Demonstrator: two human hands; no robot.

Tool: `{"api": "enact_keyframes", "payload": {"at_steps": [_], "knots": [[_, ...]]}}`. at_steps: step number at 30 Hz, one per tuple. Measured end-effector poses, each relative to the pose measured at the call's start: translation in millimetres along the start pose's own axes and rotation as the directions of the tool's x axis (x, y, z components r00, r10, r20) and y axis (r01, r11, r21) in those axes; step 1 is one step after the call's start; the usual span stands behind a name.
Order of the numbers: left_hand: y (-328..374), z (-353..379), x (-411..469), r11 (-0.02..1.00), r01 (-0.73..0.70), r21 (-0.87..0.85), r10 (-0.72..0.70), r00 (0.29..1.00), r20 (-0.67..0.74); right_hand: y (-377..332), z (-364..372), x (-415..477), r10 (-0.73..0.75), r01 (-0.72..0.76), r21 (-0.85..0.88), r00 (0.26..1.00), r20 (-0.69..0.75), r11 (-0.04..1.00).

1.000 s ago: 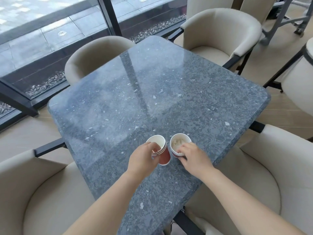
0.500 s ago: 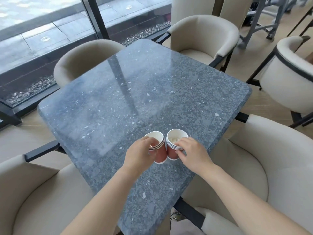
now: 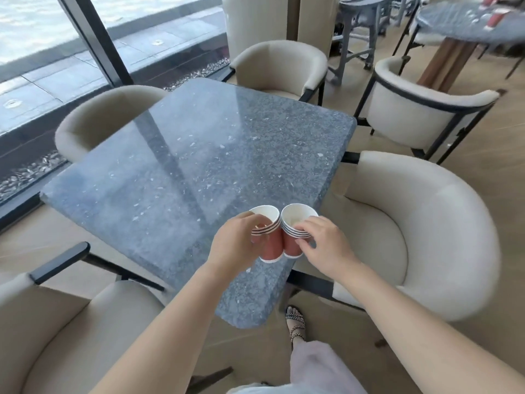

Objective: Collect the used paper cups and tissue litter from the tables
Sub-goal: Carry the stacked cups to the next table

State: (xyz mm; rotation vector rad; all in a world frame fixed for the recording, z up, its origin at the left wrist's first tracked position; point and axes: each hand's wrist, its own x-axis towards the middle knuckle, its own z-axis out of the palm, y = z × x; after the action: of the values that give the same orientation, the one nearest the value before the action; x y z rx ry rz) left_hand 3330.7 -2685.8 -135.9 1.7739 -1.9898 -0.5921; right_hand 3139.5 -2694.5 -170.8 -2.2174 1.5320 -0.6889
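Hands hold two paper cups over the gray stone surface (image 3: 199, 155). The left hand (image 3: 235, 245) grips the left cup (image 3: 270, 248), with its fingers curled round the side and the thumb near the rim. The right hand (image 3: 326, 245) pinches the right cup (image 3: 291, 247) at its rim with its fingertips. Both cups are red, with a white rim and dark stripes under it. They touch side by side and tip a little away from each other at the top. They are above the near right edge of the surface. I cannot tell if their bottoms touch it. The left cup looks white inside. Something pale lies inside the right cup, but it is too blurry to name.

Four cream chairs stand around the surface. The near left chair (image 3: 56, 336) and the near right chair (image 3: 426, 223) are close to the person. The far left chair (image 3: 105, 115) is by the big window (image 3: 42, 38), and the far right chair (image 3: 278, 64) is at the far corner. A fifth chair (image 3: 420, 109) stands to the right, well apart. Behind it is a far surface (image 3: 454, 27) with a blurry red thing (image 3: 495, 19) on it. A foot in a strappy sandal (image 3: 295, 322) stands on the wood floor (image 3: 483, 166), just beside the near corner of the surface.
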Motion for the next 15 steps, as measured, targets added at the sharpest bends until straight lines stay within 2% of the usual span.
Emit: {"api": "enact_keyframes", "payload": {"at_steps": [5, 11, 15], "knots": [[30, 2, -28, 0.993, -0.11, -0.047, 0.11, 0.994, -0.016, -7, -22, -50, 0.078, -0.077, 0.006, 0.994, -0.081, 0.997], [70, 16, -43, 0.973, -0.232, -0.021, 0.233, 0.97, 0.073, 2, -53, -95, 0.183, -0.19, -0.033, 0.971, -0.15, 0.981], [89, 27, -45, 0.965, -0.258, -0.036, 0.26, 0.959, 0.114, 8, -67, -117, 0.21, -0.22, -0.034, 0.96, -0.185, 0.975]]}}
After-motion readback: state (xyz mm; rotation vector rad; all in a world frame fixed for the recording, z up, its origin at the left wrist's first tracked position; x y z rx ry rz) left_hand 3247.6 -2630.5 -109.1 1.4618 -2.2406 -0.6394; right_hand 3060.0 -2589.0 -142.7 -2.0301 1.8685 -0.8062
